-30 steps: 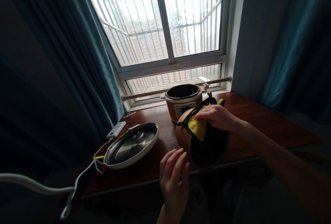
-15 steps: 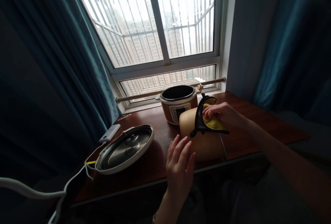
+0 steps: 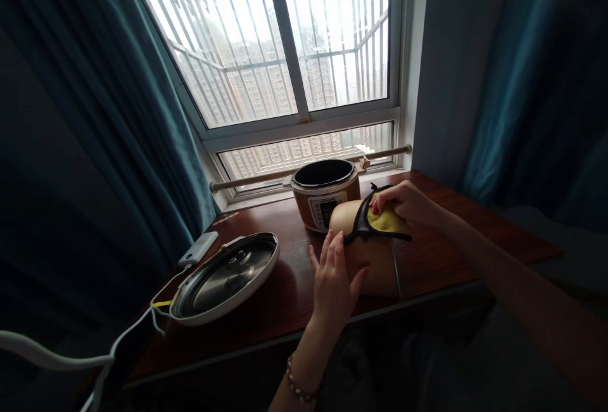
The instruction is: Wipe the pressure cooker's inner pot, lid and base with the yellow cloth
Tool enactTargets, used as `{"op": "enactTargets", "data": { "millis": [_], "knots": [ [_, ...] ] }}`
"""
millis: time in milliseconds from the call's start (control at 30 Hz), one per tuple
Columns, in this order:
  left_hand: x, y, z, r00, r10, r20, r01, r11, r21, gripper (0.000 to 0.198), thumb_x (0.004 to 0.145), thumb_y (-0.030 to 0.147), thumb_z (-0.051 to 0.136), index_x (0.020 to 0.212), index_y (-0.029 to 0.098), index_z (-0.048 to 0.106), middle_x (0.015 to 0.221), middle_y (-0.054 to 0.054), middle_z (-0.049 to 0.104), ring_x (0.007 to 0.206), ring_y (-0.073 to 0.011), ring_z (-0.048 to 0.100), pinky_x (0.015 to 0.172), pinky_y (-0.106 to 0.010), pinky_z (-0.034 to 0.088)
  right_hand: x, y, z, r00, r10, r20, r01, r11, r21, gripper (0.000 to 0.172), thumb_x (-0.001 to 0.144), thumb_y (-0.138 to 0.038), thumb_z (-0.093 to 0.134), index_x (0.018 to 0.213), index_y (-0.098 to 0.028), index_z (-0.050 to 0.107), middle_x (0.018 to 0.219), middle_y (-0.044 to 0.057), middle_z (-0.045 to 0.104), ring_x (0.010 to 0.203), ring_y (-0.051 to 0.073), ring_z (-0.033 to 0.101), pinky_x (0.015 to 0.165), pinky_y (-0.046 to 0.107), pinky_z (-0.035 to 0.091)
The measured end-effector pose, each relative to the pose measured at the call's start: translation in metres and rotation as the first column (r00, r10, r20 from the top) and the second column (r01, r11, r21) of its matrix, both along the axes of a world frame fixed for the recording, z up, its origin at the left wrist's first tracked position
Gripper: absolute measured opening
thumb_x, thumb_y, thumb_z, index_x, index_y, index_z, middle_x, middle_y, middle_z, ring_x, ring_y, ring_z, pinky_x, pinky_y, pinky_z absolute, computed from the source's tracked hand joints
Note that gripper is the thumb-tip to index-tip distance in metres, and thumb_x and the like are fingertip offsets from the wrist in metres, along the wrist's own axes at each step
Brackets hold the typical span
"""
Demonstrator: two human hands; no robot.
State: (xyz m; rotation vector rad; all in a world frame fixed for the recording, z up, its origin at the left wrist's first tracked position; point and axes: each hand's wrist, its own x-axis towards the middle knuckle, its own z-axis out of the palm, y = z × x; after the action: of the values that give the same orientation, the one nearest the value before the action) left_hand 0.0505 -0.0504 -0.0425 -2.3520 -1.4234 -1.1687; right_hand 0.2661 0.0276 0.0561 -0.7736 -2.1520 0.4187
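A gold inner pot (image 3: 375, 272) lies on its side near the front edge of the wooden table. My right hand (image 3: 401, 201) grips a yellow cleaning cloth (image 3: 390, 222) with black mesh and trim, which is draped over the pot's curved side. My left hand (image 3: 333, 282) is at the pot's near left side with fingers stretched and thumb apart; its fingertips seem to rest against the pot. Behind the pot, the brown pressure cooker body (image 3: 306, 204) stands upright with its top open.
To the left lies a round cooker lid (image 3: 228, 279), inner side up. Beside it are a white power strip (image 3: 198, 248) and a white cable (image 3: 124, 336). A horizontal rod (image 3: 256, 179) spans the window behind the table (image 3: 451, 228).
My left hand has come up to the pot from just in front of it. My right hand has pressed the cloth flatter onto the pot, and the pot has turned slightly.
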Motion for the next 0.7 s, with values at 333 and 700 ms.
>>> {"op": "enactTargets", "data": {
  "millis": [333, 700],
  "knots": [
    [-0.024, 0.001, -0.001, 0.891, -0.053, 0.451, 0.03, 0.998, 0.058, 0.057, 0.08, 0.015, 0.046, 0.133, 0.017, 0.027, 0.138, -0.016, 0.036, 0.131, -0.026, 0.03, 0.108, -0.051, 0.02, -0.071, -0.033, 0.0, 0.922, 0.077, 0.381, -0.225, 0.904, 0.362, 0.03, 0.072, -0.001, 0.047, 0.082, -0.02, 0.067, 0.097, 0.002, 0.068, 0.108, 0.018, 0.052, 0.1, 0.037, 0.034],
    [0.001, 0.021, 0.07, 0.86, -0.496, -0.12, 0.491, 0.869, -0.064, 0.034, 0.089, 0.023, 0.04, 0.121, 0.023, 0.05, 0.129, -0.005, 0.052, 0.126, -0.0191, 0.039, 0.106, -0.04, 0.032, -0.061, -0.093, -0.093, 0.606, -0.694, -0.389, 0.772, 0.631, 0.077, 0.083, 0.075, -0.043, 0.061, 0.14, -0.014, 0.018, 0.145, 0.017, 0.022, 0.131, 0.033, 0.023, 0.103, 0.054, 0.026]
  ]
}}
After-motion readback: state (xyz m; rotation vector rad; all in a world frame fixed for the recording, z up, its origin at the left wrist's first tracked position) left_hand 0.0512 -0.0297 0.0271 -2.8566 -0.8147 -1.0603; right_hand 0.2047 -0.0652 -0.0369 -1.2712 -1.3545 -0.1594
